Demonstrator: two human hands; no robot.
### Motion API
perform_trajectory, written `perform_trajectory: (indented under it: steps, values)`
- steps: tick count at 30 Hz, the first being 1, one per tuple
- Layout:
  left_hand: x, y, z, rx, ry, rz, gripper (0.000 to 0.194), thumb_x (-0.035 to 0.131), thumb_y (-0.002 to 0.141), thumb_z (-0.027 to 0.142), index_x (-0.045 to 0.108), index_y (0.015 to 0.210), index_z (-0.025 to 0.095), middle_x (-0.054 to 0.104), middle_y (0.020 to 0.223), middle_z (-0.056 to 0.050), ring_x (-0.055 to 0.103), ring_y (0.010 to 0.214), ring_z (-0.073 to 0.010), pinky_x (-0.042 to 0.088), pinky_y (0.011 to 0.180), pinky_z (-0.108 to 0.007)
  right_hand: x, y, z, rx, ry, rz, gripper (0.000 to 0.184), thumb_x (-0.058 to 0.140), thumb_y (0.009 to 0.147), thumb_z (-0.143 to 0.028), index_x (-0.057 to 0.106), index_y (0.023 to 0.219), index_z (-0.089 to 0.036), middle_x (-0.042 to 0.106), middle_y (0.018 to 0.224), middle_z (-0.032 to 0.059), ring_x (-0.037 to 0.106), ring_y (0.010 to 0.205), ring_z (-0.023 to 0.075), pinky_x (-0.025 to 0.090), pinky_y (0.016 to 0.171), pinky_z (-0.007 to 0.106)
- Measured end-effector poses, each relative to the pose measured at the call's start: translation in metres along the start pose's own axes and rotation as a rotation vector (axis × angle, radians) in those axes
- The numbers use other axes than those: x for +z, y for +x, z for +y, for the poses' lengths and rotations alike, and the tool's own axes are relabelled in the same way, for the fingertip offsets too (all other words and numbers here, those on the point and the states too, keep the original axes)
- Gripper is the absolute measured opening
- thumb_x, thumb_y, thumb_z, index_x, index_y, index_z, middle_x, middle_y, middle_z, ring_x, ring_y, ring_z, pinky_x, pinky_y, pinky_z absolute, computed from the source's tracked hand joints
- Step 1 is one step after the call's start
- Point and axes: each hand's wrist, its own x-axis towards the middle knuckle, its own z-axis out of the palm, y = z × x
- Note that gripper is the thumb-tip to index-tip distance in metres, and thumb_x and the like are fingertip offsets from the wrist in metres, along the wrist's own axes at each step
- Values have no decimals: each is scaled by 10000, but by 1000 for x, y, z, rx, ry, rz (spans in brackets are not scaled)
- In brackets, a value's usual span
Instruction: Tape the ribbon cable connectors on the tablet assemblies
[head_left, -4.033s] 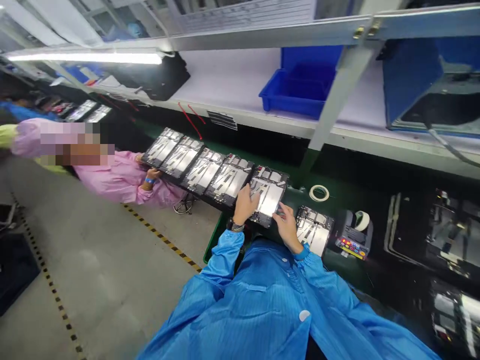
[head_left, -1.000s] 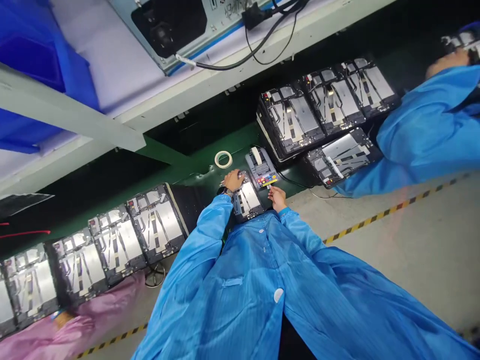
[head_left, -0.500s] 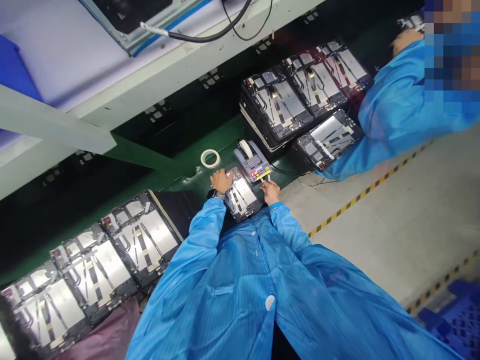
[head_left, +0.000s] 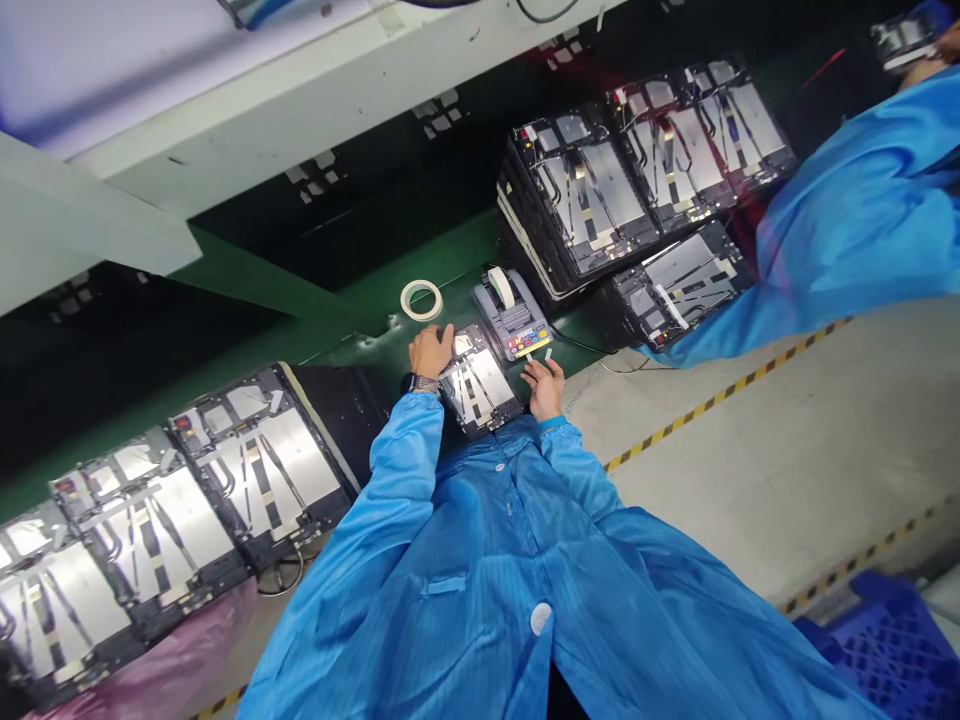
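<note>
My left hand (head_left: 431, 352) rests on the upper left edge of a tablet-like device (head_left: 480, 388), its fingers spread toward the top. The device lies face up, its inside showing a silver plate and dark ribbon cables. My right hand (head_left: 545, 388) is at the front of a grey tape dispenser (head_left: 513, 318) with coloured buttons. A short white strip of tape (head_left: 548, 354) shows at its fingertips, seemingly held there. Another strip end (head_left: 529, 357) shows at the dispenser's front edge. A roll of tape (head_left: 406, 302) lies flat behind the device.
Stacks of similar opened devices (head_left: 592, 200) stand at the back right; more (head_left: 259, 465) line the left. A co-worker's blue sleeve (head_left: 840, 230) reaches in at right. A white shelf beam (head_left: 300, 110) crosses above the green bench. A blue crate (head_left: 885, 640) is at lower right.
The whole view has shifted with my head. My right hand's fingers look more spread near the dispenser. My left hand stays on the device's edge. The co-worker's arm has moved right.
</note>
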Motion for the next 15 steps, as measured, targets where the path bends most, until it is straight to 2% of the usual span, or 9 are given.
perform_trajectory:
  steps: [3, 7, 11, 15]
  values:
    - [0, -4, 1, 30, 17, -50, 583, 383, 1049, 596, 686, 1334, 188, 724, 1362, -156, 640, 1285, -333, 469, 1079, -436, 13, 0, 1, 16, 2, 8, 451, 733, 788, -134, 463, 1133, -239, 741, 866, -28, 734, 755, 129, 659, 747, 296]
    - [1, -3, 12, 91, 36, -38, 583, 385, 1052, 583, 689, 1343, 180, 722, 1371, -153, 641, 1288, -329, 464, 1090, -430, 18, 1, 4, 11, -22, 72, 450, 719, 776, -96, 449, 1104, -245, 711, 804, -47, 703, 681, 118, 649, 742, 282]
    - [7, 8, 30, 144, 57, -89, 662, 329, 1050, 635, 686, 1351, 165, 733, 1347, -173, 661, 1261, -341, 480, 1068, -430, 3, -8, 14, -23, -59, 136, 446, 717, 775, -129, 443, 1103, -256, 686, 785, -76, 706, 680, 115, 640, 781, 291]
    - [16, 13, 39, 86, 102, -108, 729, 318, 1026, 698, 715, 1296, 149, 756, 1264, -203, 676, 1226, -382, 492, 1042, -463, -20, -29, 33, -82, -112, 93, 526, 720, 785, -208, 461, 1239, -262, 707, 864, -74, 760, 853, 128, 618, 886, 309]
